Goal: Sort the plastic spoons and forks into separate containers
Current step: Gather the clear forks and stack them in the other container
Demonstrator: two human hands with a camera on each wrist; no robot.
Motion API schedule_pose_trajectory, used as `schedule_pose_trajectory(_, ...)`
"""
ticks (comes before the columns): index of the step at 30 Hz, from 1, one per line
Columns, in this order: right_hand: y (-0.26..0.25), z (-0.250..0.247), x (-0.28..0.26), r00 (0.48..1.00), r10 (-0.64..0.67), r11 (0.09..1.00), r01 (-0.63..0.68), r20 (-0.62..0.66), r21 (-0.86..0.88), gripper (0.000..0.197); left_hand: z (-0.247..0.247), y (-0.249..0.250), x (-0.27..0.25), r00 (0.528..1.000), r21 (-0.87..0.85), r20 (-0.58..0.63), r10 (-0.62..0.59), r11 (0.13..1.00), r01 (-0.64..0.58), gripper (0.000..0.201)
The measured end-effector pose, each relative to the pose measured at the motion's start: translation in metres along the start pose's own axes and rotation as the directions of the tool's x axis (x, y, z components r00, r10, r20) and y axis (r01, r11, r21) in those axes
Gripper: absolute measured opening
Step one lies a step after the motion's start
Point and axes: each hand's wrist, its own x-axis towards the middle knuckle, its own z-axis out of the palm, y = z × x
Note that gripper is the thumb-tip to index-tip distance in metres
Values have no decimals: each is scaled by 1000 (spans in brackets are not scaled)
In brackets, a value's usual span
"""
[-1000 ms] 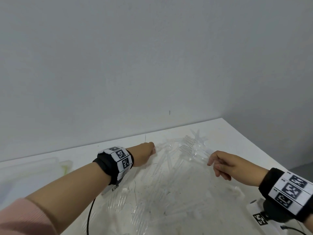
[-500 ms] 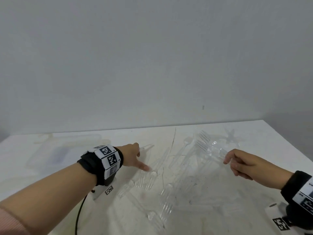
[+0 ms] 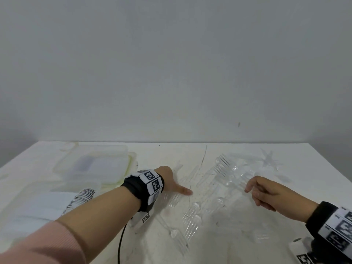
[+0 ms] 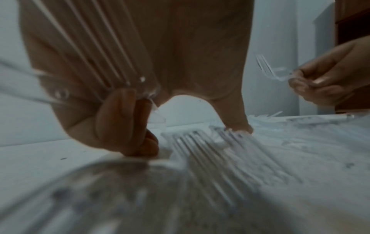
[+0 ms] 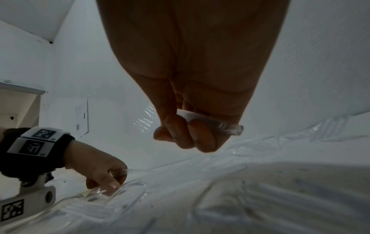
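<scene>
The right hand (image 3: 266, 193) pinches two forks (image 3: 222, 164) by their handles, while the left hand (image 3: 171, 182) apparently grips several light, slippery, brittle utensils (image 4: 96, 52) mid-handle.

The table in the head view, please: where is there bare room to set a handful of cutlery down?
The table shows bare strips along its far edge by the wall, and between the containers and the left hand. It is crowded from that hand across to the right hand, where clear forks and spoons lie scattered.
</scene>
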Motion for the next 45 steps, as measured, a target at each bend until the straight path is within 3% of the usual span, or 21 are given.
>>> schedule_pose_trajectory(2,1,-1,-2,1000,1,1000,-1,-11,6,18,3,0,3,999,-17,-22,-47,999,47,58)
schedule_pose_trajectory(17,-4,-8,3,1000,10,999,-10,20,-40,22,4,-15,12,997,2,38,68,998,-68,43)
schedule_pose_trajectory(21,-6,-7,3,999,16,999,-14,30,-47,23,-6,-23,8,985,-160,98,141,979,-124,30)
schedule_pose_trajectory(26,-11,-7,4,999,19,999,-17,42,-43,23,-8,-23,0,957,-474,131,258,864,-168,30)
schedule_pose_trajectory(32,-12,-2,10,991,51,999,-52,122,7,23,-2,-16,0,957,-589,114,268,794,-153,30)
schedule_pose_trajectory(37,-24,3,19,984,29,990,-53,177,128,13,-10,-12,-9,946,-836,161,282,548,-20,26)
schedule_pose_trajectory(41,-42,11,34,984,76,989,-94,160,113,33,-20,-23,-13,989,-897,-27,143,434,-87,18)
schedule_pose_trajectory(45,-71,33,45,962,189,981,-195,196,15,18,-28,-46,-16,991,-939,-132,-33,323,-115,18)
